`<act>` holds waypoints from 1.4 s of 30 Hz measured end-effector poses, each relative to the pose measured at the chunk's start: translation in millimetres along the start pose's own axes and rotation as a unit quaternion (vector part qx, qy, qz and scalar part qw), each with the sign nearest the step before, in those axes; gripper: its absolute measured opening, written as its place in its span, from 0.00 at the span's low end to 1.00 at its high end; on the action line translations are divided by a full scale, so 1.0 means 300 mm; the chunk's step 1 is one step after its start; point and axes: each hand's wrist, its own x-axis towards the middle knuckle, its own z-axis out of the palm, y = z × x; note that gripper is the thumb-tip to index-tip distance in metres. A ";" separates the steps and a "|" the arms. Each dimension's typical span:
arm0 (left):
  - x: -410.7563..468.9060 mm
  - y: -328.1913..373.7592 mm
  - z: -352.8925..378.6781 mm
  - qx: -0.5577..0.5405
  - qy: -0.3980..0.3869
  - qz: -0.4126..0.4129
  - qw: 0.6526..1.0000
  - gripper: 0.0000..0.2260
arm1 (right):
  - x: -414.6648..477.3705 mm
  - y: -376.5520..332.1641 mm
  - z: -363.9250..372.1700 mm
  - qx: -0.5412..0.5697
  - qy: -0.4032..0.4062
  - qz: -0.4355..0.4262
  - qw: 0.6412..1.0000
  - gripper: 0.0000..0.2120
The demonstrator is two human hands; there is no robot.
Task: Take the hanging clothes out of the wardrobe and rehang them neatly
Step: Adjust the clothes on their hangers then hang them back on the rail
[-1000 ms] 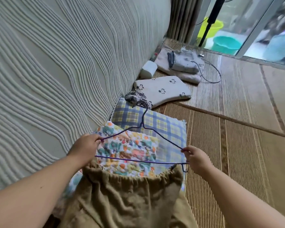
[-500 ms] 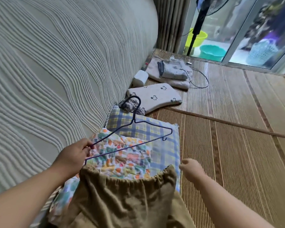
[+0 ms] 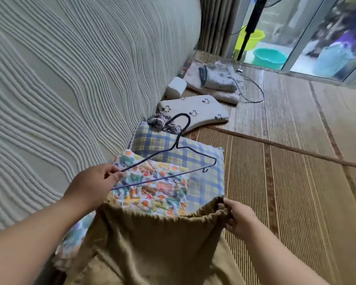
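Item under handling: a brown garment, lying spread in front of the person with its gathered waistband at the far edge, running left to right.

Hanger: thin dark wire, held in the air just beyond the waistband and not touching it. Its long axis runs at a slant, from the garment's far left corner up and away towards the right. The hook points away from the person. The free end, with a small notch hook, hangs beyond the right half of the waistband.

Left hand: pinches the hanger's near left end between thumb and fingers, just beyond the garment's left corner.

Right hand: fingers curled round the right corner of the waistband, bunching it. It is apart from the hanger's free end.

The hands are apart, one at each end of the waistband.

Beyond the garment, under the hanger: a floral cloth on a checked pillow.

Assessment: the hanger must come back towards the waistband. Only the left hand can bring it.
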 end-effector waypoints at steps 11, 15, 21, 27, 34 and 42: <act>-0.186 0.451 -0.423 -0.138 -0.054 0.158 0.976 0.09 | -0.704 -0.188 -0.429 0.197 0.050 -0.099 0.974 0.09; -0.273 0.689 -0.540 -0.184 -0.072 0.241 0.950 0.12 | -0.925 -0.196 -0.623 0.281 0.083 -0.145 0.945 0.08; -0.458 1.002 -0.646 -0.208 -0.092 0.377 0.898 0.08 | -1.226 -0.153 -0.959 0.370 0.133 -0.243 0.886 0.09; -0.726 1.285 -0.615 -0.171 -0.058 0.462 0.868 0.25 | -1.498 -0.015 -1.256 0.414 0.107 -0.340 0.837 0.12; -1.102 1.565 -0.384 -0.189 -0.122 0.541 0.811 0.28 | -1.672 0.319 -1.703 0.424 0.196 -0.381 0.798 0.08; -1.515 1.880 -0.108 -0.239 -0.224 0.571 0.753 0.26 | -1.924 0.706 -2.099 0.498 0.320 -0.402 0.699 0.10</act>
